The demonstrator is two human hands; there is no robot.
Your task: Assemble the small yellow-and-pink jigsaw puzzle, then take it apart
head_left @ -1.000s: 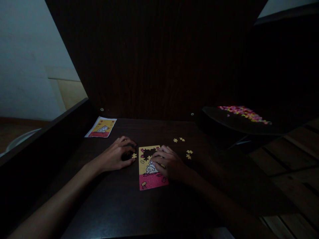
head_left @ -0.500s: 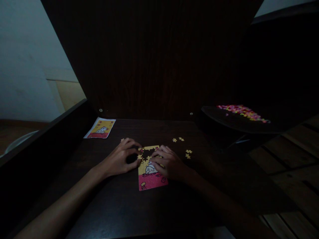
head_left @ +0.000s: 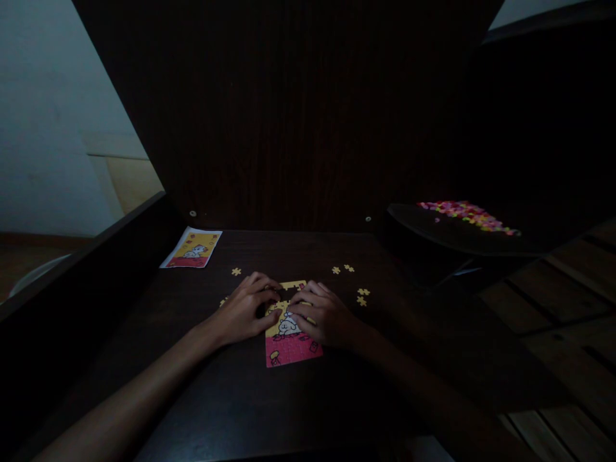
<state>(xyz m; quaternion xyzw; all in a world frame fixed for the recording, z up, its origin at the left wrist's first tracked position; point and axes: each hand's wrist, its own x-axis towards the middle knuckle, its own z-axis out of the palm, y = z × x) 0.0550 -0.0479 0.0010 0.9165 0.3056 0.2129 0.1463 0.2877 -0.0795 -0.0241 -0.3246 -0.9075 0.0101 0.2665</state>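
Note:
A jigsaw puzzle [head_left: 293,350] with a white cartoon animal on yellow and pink lies flat on the dark table, a dark gap near its top. My left hand [head_left: 248,311] reaches over the puzzle's left side, thumb apart from the curved fingers, and no piece shows between them. On the right side rests my right hand [head_left: 325,314], its fingers spread across the yellow part and the animal. Both hands cover parts of the puzzle, including some of the gap.
Loose yellow puzzle pieces lie around: one [head_left: 236,272] behind my left hand, several [head_left: 362,301] to the right. A printed picture sheet [head_left: 195,249] lies at the back left. Small colourful bits [head_left: 469,215] are heaped on a dark surface at right. A raised board [head_left: 96,247] edges the left.
My left hand has moved right, further over the puzzle, covering more of the gap and uncovering loose pieces behind it. My right hand stays nearly in place.

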